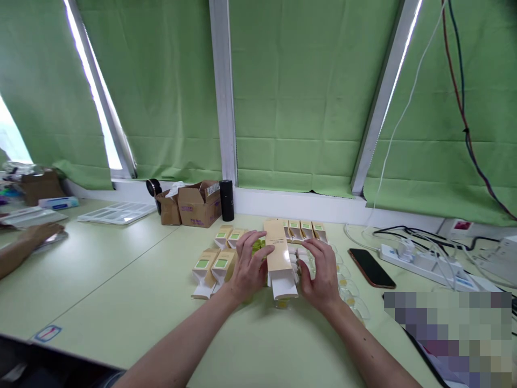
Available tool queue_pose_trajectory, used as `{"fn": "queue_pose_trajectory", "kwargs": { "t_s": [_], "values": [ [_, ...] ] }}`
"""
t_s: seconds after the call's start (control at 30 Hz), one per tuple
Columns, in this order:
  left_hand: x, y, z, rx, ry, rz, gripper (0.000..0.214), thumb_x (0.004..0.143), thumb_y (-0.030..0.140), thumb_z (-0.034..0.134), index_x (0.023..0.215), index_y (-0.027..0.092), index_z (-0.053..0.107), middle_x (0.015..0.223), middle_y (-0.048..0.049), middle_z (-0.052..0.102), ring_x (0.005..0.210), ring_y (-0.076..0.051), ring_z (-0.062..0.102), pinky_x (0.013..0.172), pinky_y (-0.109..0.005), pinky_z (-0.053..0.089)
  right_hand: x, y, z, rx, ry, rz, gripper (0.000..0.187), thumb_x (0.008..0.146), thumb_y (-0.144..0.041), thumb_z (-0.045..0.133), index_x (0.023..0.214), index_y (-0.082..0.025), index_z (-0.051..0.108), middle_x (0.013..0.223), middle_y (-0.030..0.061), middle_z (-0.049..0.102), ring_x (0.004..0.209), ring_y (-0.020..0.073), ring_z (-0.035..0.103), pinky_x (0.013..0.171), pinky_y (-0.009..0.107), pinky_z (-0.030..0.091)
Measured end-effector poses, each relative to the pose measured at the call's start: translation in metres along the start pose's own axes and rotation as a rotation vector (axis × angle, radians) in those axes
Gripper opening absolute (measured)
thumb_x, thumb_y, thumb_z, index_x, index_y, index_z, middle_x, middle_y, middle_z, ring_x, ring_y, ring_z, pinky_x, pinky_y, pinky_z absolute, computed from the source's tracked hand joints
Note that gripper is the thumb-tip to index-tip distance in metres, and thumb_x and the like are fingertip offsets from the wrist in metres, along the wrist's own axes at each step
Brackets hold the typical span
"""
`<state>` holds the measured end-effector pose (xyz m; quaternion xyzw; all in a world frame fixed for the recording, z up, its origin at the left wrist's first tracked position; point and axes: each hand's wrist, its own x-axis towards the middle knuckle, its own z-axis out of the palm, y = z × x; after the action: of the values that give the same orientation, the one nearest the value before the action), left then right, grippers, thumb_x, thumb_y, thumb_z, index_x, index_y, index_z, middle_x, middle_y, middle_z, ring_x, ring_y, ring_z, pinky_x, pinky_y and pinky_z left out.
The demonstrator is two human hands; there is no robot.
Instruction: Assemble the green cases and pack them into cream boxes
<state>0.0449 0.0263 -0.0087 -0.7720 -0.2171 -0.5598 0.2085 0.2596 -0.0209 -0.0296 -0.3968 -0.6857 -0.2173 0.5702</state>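
Note:
A tan carton [278, 247] with a white end flap hanging open toward me stands out among the boxes in the middle of the table. My left hand [251, 267] grips its left edge between thumb and fingers. On the right side, my right hand [321, 275] is curved with thumb and fingers apart, close to several small white rounded items [293, 253]. Something green-yellow [257, 246] shows behind my left fingers. Open cartons with green labels [203, 264] stand on the left, and more cartons [307, 230] line up behind.
Clear plastic pieces [349, 291] lie right of my right hand. Farther right are a phone [371, 268] and a power strip [424, 264] with cables. Cardboard boxes [200, 207] and a black cylinder [226, 200] stand at the back. Another person's hand [40, 234] is at far left, near a white tray [121, 213].

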Motion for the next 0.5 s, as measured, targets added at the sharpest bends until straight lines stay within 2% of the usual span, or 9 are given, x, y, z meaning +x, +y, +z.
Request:
{"fn": "queue_pose_trajectory", "kwargs": {
  "t_s": [0.23,0.33,0.4,0.5],
  "values": [
    [0.002,0.005,-0.004,-0.225,-0.034,-0.094,0.047,0.089,0.024,0.069,0.132,0.021,0.050,0.149,-0.0222,0.053,0.149,-0.038,0.044,0.116,-0.064,0.043,-0.003,-0.011,0.000,-0.014,-0.030,-0.044,0.055,0.095,-0.013,0.054,0.147,-0.028,0.048,0.132,0.0138,0.060,0.125,0.0344,0.059,0.103,0.057,0.050],
    [0.001,0.005,-0.005,-0.355,-0.089,-0.180,0.054,0.087,0.028,0.072,0.136,0.020,0.050,0.145,-0.0208,0.059,0.142,-0.036,0.055,0.122,-0.065,0.037,-0.004,-0.012,0.000,-0.002,-0.033,-0.045,0.055,0.095,-0.014,0.055,0.147,-0.029,0.047,0.132,0.0137,0.060,0.125,0.0347,0.059,0.103,0.058,0.050],
    [-0.002,0.006,-0.003,-0.439,-0.123,-0.286,0.054,0.087,0.030,0.073,0.137,0.020,0.053,0.137,-0.0171,0.067,0.132,-0.034,0.063,0.126,-0.066,0.032,-0.005,-0.013,0.000,0.013,-0.024,-0.038,0.056,0.095,-0.014,0.056,0.148,-0.029,0.047,0.132,0.0139,0.060,0.125,0.0348,0.058,0.103,0.059,0.050],
    [-0.006,0.006,0.001,-0.614,-0.111,-0.566,0.043,0.092,0.037,0.071,0.129,0.020,0.061,0.126,-0.0145,0.073,0.122,-0.033,0.068,0.116,-0.058,0.046,-0.005,-0.014,0.001,0.041,-0.010,-0.015,0.056,0.094,-0.014,0.057,0.148,-0.027,0.047,0.133,0.0148,0.059,0.126,0.0349,0.057,0.103,0.059,0.051]
  ]
}}
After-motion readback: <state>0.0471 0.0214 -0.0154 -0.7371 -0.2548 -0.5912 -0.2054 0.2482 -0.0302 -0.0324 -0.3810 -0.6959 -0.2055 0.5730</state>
